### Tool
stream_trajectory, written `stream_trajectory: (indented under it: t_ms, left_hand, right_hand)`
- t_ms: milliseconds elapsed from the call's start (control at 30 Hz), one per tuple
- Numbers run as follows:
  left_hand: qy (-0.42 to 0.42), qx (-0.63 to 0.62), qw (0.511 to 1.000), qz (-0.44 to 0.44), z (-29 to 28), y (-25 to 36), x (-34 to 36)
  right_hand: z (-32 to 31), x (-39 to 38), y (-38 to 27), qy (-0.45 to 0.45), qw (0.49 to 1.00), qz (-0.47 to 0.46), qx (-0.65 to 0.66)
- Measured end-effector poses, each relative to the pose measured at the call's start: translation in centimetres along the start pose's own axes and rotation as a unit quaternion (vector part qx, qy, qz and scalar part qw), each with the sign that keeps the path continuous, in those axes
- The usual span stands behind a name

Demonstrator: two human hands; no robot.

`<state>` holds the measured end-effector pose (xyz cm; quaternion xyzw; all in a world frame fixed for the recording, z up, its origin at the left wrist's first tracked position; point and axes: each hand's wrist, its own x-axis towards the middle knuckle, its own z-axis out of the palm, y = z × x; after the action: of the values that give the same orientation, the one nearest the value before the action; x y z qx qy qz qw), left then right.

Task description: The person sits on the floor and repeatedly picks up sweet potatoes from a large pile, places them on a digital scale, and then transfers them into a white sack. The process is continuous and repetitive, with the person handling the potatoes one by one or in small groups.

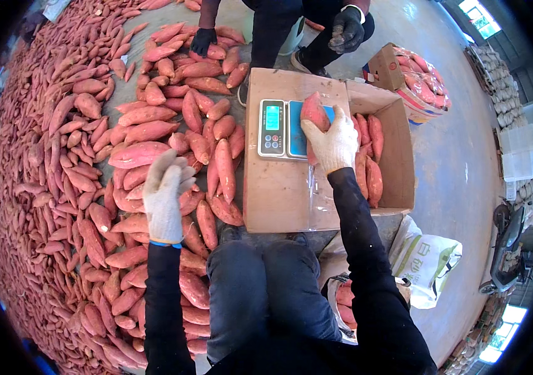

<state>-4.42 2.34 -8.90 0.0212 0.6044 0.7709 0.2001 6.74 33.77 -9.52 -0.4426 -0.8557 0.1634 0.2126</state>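
Right hand (334, 144) wraps around a plump sweet potato (314, 112), right over the blue plate (295, 136) of the digital scale (272, 137) atop the cardboard box (273, 203); contact, can't tell! Left hand (164, 203), fingers loosely parted, hovers above the heaped sweet potatoes (146, 131), just beside the box.

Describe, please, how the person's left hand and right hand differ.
The right hand grips a sweet potato; the left hand is open, with none visible in it. The right hand is at the scale; the left hand is above the heap of sweet potatoes. Both wear whitish gloves.
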Motion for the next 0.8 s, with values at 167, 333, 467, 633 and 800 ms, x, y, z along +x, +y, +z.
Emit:
stream_trajectory:
  t_ms: [167,333,467,633,800]
  left_hand:
    - [-0.049,-0.029,0.998,-0.033,3.1,-1.4,0.2]
    - [-0.095,-0.075,0.992,-0.043,1.5,-3.6,-0.2]
    - [-0.208,-0.325,0.918,-0.086,1.8,-5.5,-2.2]
    - [-0.121,-0.408,0.904,0.037,-7.0,-1.6,-3.7]
    - [0.06,0.141,0.988,0.004,-26.9,-5.4,-2.3]
  right_hand:
    - [-1.1,0.2,-0.3,0.005,1.0,-0.013,-0.016]
    - [-0.3,-0.1,-2.2,-0.133,0.991,0.011,0.015]
    - [-2.6,-8.1,-5.3,-0.233,0.908,-0.083,0.337]
    - [-7.8,-12.9,-9.0,-0.339,0.85,-0.136,0.381]
    - [-16.3,-17.0,10.8,-0.163,0.949,0.163,0.214]
